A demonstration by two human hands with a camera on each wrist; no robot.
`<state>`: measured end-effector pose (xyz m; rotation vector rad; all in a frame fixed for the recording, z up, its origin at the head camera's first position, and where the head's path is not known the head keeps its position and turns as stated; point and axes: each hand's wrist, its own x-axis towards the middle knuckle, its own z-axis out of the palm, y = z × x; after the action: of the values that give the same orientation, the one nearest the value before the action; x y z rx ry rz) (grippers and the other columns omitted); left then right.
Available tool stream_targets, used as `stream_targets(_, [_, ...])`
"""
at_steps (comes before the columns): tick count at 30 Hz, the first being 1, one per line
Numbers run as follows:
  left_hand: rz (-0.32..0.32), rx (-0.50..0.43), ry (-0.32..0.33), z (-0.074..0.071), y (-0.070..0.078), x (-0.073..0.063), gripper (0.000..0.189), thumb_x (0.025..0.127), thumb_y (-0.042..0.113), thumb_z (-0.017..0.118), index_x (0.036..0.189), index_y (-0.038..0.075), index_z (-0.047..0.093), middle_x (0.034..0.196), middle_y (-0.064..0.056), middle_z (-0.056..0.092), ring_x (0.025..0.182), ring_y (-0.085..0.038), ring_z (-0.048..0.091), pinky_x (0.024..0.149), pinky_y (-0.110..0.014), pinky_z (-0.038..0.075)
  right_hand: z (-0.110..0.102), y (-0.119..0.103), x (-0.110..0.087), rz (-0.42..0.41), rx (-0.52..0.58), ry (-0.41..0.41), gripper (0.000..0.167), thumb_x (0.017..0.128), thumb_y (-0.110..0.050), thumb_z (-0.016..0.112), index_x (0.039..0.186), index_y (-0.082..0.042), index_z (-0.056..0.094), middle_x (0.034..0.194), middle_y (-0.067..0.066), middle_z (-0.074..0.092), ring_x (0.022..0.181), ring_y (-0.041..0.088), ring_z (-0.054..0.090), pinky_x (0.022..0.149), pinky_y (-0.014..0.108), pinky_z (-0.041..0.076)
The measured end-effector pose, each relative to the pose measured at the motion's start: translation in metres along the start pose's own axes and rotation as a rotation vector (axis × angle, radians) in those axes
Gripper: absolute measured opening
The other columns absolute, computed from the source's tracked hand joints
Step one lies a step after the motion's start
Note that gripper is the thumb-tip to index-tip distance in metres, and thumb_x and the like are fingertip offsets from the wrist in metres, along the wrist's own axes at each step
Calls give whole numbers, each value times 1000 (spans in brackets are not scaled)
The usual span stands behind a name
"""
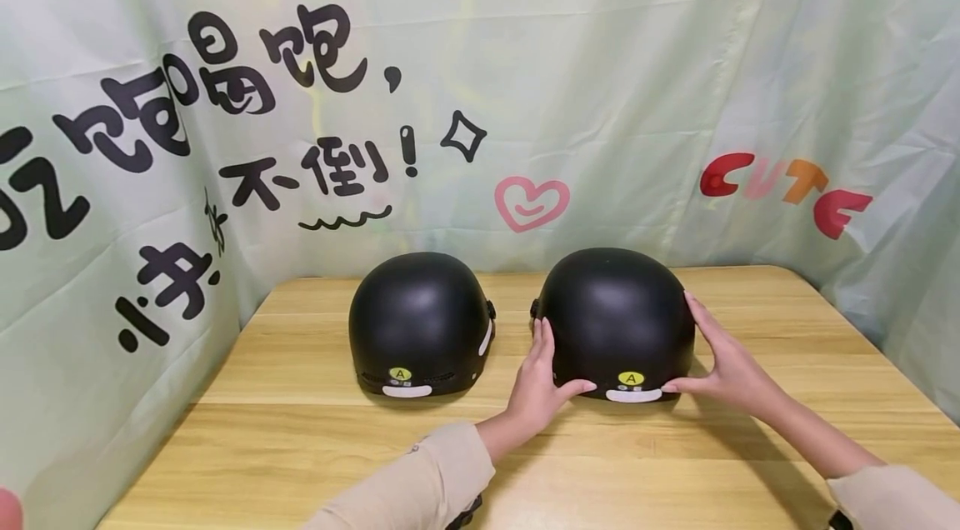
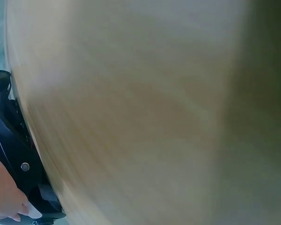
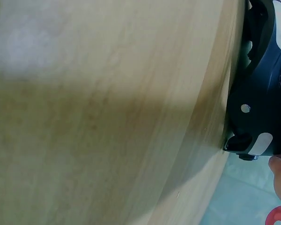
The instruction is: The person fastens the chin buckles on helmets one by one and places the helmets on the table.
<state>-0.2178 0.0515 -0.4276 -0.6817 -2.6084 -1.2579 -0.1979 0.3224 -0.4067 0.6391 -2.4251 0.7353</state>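
Observation:
Two matte black helmets sit side by side on a wooden table, with their backs facing me. The left helmet (image 1: pixel 417 317) stands apart from both hands. On the right helmet (image 1: pixel 618 309), my left hand (image 1: pixel 542 384) holds the left side, its thumb along the lower rear edge beside the yellow "A" sticker (image 1: pixel 631 378). My right hand (image 1: pixel 723 363) holds the opposite side, thumb likewise at the rear edge. In the left wrist view the helmet's rim (image 2: pixel 14 150) shows at the left edge; in the right wrist view the helmet (image 3: pixel 260 93) appears at the right edge.
The wooden table (image 1: pixel 300 447) has rounded far corners. A pale printed curtain (image 1: pixel 600 97) hangs behind it and along both sides, close to the table's edges. Beige sleeves (image 1: pixel 420 480) cover the forearms.

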Motion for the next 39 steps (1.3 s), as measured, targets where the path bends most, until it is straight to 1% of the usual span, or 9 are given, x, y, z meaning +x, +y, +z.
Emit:
stream_targets(7, [-15, 79, -63, 4, 7, 6, 101, 76, 42, 71, 147, -2, 14, 153, -22, 16, 121, -38, 50, 98, -40, 45, -7, 4, -3, 21, 5, 2, 131, 42, -19, 92, 149, -5, 16, 151, 21, 24, 126, -23, 10, 94, -7, 12])
stream_targets(11, [-26, 93, -104, 5, 7, 8, 102, 77, 43, 70, 148, -1, 11, 154, -20, 13, 118, -35, 53, 95, -36, 48, -8, 4, -4, 20, 1, 8, 130, 42, -20, 91, 148, -4, 17, 149, 26, 26, 125, -24, 11, 94, -7, 12])
stream_targets(16, [-16, 103, -132, -5, -2, 5, 99, 78, 43, 70, 147, -1, 14, 154, -18, 15, 132, -32, 39, 101, -38, 43, -7, -1, -5, 44, 37, 41, 130, 45, -20, 91, 149, -8, 14, 148, 27, 26, 125, -24, 14, 94, -7, 14])
stream_targets(19, [52, 150, -111, -21, -7, 2, 91, 80, 43, 68, 145, -2, 23, 151, -18, 24, 137, -32, 31, 106, -42, 37, -8, -9, 0, 24, 27, 95, 124, 46, -21, 91, 148, -6, 21, 145, 26, 32, 127, -21, 17, 96, -5, 15])
stream_targets(23, [193, 229, -99, -50, -6, -2, 70, 85, 38, 65, 139, 1, 40, 143, -16, 42, 132, -28, 41, 105, -41, 38, -11, -21, 11, -61, -8, 203, 102, 54, -32, 87, 139, 0, 39, 135, 27, 46, 131, -12, 25, 102, 0, 19])
stream_targets(26, [293, 269, -95, -72, -2, -4, 56, 87, 32, 65, 133, 4, 50, 136, -14, 51, 127, -26, 48, 103, -40, 41, -11, -32, 17, -135, -17, 280, 83, 69, -48, 75, 130, 2, 51, 130, 24, 51, 132, -4, 32, 106, 5, 22])
stream_targets(29, [407, 314, -39, -91, -4, -6, 49, 85, 28, 67, 126, 3, 57, 130, -13, 57, 123, -26, 52, 100, -40, 44, -7, -41, 23, -186, -14, 328, 76, 78, -58, 61, 121, 5, 57, 128, 23, 54, 132, 6, 37, 109, 10, 23])
stream_targets(34, [545, 366, 80, -123, -14, -12, 47, 81, 24, 71, 122, 2, 60, 125, -14, 60, 121, -28, 54, 98, -41, 46, 3, -56, 30, -165, 29, 311, 72, 79, -55, 62, 118, 6, 59, 126, 26, 53, 131, 11, 39, 111, 14, 22])
stream_targets(39, [564, 358, 164, -151, -24, -17, 53, 79, 24, 73, 124, 2, 57, 128, -17, 57, 121, -33, 52, 98, -47, 44, 11, -70, 37, -147, 60, 298, 64, 68, -25, 82, 121, 2, 58, 128, 24, 52, 130, 14, 40, 107, 10, 24])
